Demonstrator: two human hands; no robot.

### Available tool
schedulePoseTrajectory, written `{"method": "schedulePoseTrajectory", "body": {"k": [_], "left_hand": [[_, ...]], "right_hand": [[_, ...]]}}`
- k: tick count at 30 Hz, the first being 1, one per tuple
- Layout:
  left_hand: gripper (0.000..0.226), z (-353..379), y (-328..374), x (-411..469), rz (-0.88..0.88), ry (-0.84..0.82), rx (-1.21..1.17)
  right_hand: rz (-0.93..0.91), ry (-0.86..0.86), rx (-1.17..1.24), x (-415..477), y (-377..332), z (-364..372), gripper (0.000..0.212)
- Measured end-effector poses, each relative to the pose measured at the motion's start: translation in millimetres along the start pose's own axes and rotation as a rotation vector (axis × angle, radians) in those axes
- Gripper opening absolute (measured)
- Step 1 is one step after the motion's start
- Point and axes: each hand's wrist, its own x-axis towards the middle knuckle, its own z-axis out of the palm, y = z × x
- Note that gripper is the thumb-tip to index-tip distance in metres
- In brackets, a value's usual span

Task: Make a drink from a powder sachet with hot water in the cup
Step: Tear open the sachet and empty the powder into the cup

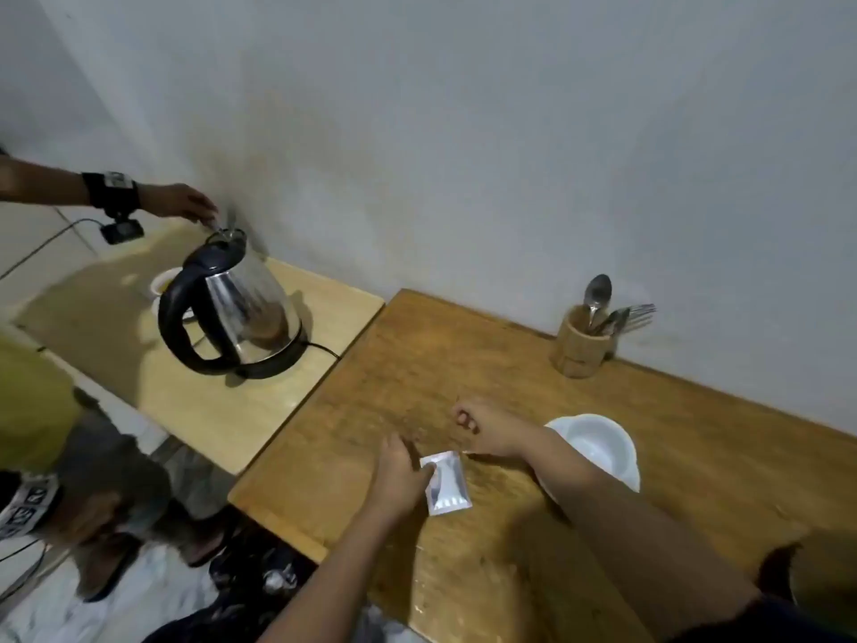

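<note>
A small silver powder sachet [446, 482] lies flat near the front of the brown wooden table [510, 364]. My left hand [399, 475] rests on its left edge, thumb pressed on the sachet. My right hand [487, 429] hovers just beyond the sachet with its fingers curled shut around nothing I can see. A white cup [598, 450] stands to the right, partly hidden by my right forearm. The glass electric kettle [232, 308] with a black handle stands on its base on the lighter table at the left.
Another person's hand [178, 201] with a black wrist strap reaches over the kettle's lid. A wooden holder with spoons and forks [586, 341] stands by the wall. A second cup [162, 285] sits behind the kettle. Feet in sandals [116, 563] are on the floor.
</note>
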Motion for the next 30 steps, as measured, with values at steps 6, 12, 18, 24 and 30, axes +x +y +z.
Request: {"method": "schedulePoseTrajectory", "body": {"k": [6, 12, 18, 24, 30], "left_hand": [[0.048, 35, -15, -13, -0.052, 0.030, -0.097], [0.040, 42, -18, -12, -0.042, 0.078, -0.225], [0.031, 40, -27, -4, -0.060, 0.003, -0.228], [0.009, 16, -24, 3, 0.024, -0.105, -0.575], [0.017, -24, 31, 17, 0.229, -0.207, -0.682]], "right_hand": [[0.038, -0.148, -0.253, 18, 3, 34, 0.056], [0.025, -0.162, -0.265, 23, 2, 35, 0.053], [0.028, -0.165, -0.245, 22, -4, 30, 0.018], [0.034, -0.074, -0.092, 1, -24, -6, 0.030], [0.024, 0.169, -0.082, -31, -59, -63, 0.012]]}}
